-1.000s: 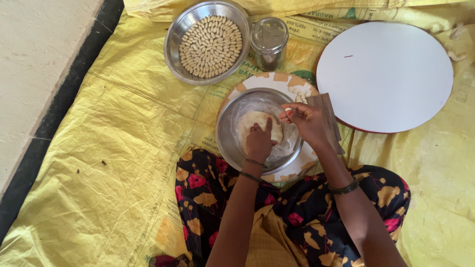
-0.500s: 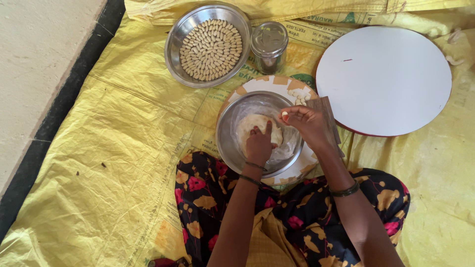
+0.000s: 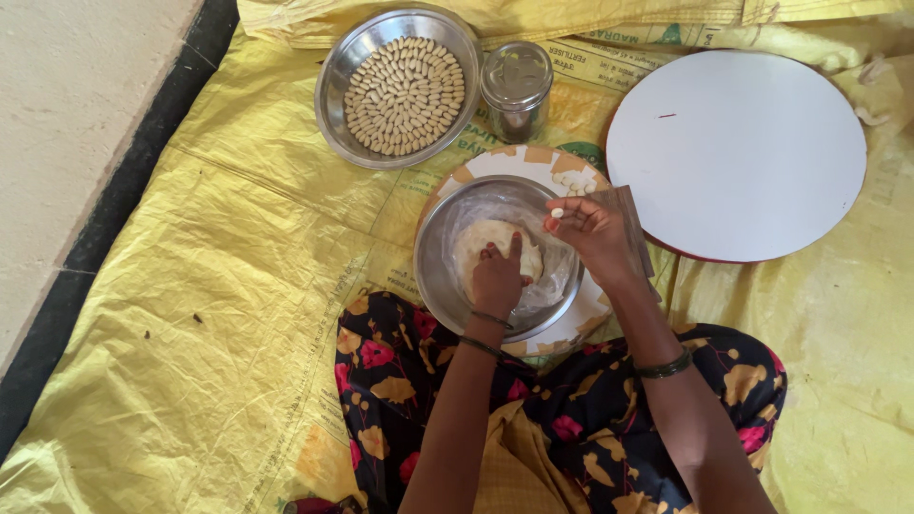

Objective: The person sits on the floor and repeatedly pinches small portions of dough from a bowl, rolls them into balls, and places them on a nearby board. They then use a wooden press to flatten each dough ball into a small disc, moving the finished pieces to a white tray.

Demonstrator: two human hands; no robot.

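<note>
A: Where are the person's hands?

B: The left hand [image 3: 497, 278] presses down on a pale lump of dough [image 3: 487, 249] inside the steel bowl [image 3: 443, 276], fingers curled onto it, forefinger stretched forward. The right hand [image 3: 595, 233] hovers over the bowl's right rim, pinching a small white piece [image 3: 557, 213] between thumb and fingertips.

A: And the bowl itself?

B: It sits on a patterned round plate [image 3: 519, 162], just in front of the person's floral-clad knees, on a yellow sheet [image 3: 238, 286] spread over the floor.

A: What else lies around?

B: A steel dish of small shaped pieces [image 3: 405, 84] further away, a lidded steel container [image 3: 516, 88] beside it, and a white round board [image 3: 738, 152] to the right.
</note>
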